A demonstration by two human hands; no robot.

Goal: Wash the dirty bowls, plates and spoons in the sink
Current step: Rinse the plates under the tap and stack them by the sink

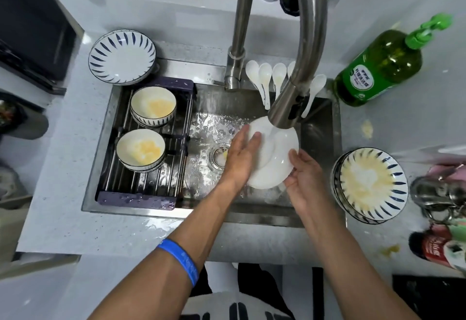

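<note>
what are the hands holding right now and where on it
A white plate under the running faucet. The right hand grips its lower right rim; the left hand lies with straight fingers on its left face.

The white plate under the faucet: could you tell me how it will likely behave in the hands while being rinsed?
The white plate is glossy and wet under the running faucet, so it is probably slippery. It looks ceramic: rigid, and likely to chip against the steel sink if dropped. The left hand lies flat on it; the right hand supports its edge.
</note>
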